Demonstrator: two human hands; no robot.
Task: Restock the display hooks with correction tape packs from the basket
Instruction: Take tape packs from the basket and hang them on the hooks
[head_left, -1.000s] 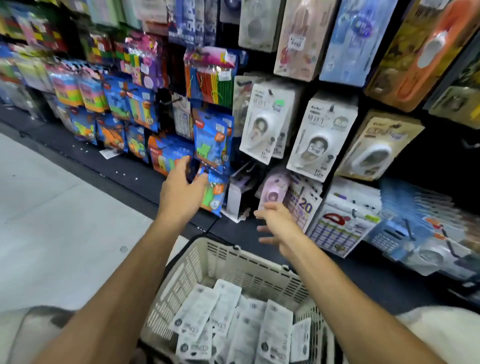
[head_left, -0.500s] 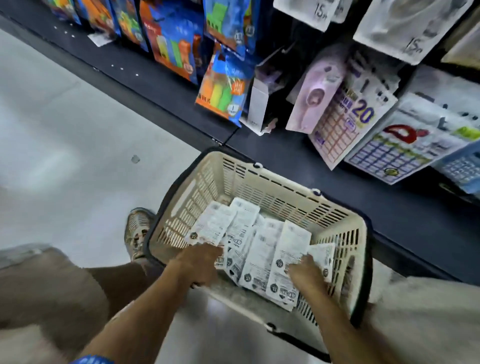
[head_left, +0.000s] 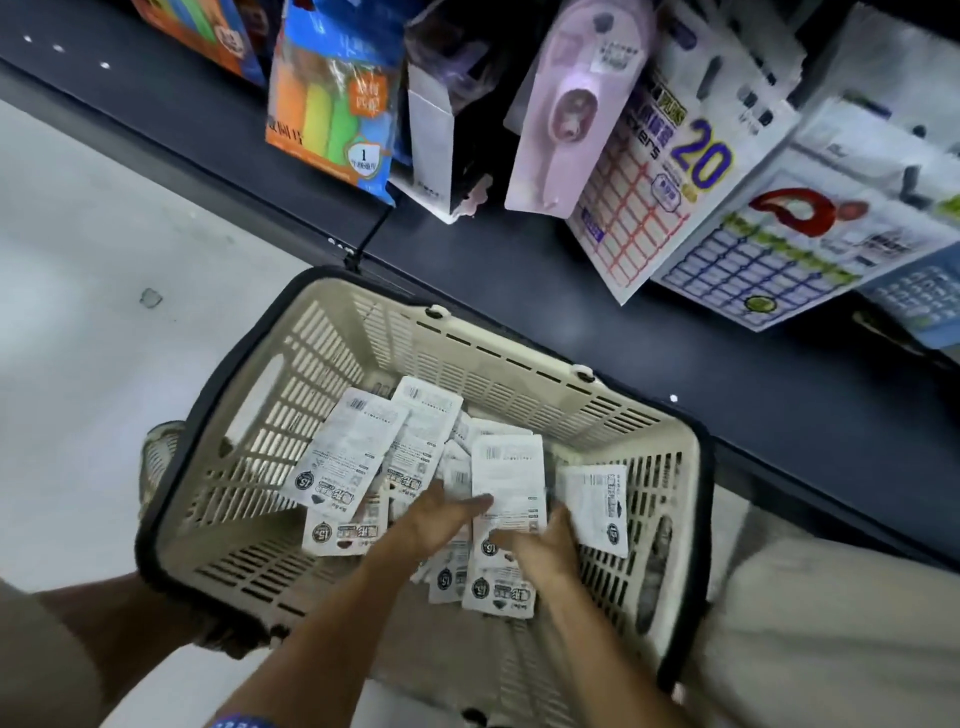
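A beige plastic basket (head_left: 498, 358) with a dark rim sits on the floor in front of me. It holds several white correction tape packs (head_left: 348, 447), lying back side up in a loose heap. Both my hands are down inside it. My left hand (head_left: 434, 522) lies on the heap with its fingers stretched towards one raised pack (head_left: 506, 475). My right hand (head_left: 543, 548) grips the lower part of that raised pack from the right. No empty display hook is in view.
A dark shelf ledge (head_left: 597, 332) runs diagonally just behind the basket. Above it hang a pink tape pack (head_left: 561, 114), label sheets (head_left: 649, 208) and sticky-note packs (head_left: 327, 104). My shoe (head_left: 156, 457) is left of the basket and my knee (head_left: 810, 639) right of it, on grey floor.
My view dropped from the hanging display to the basket. Both hands came down from the shelf into the basket, and the right hand has lifted one pack's end.
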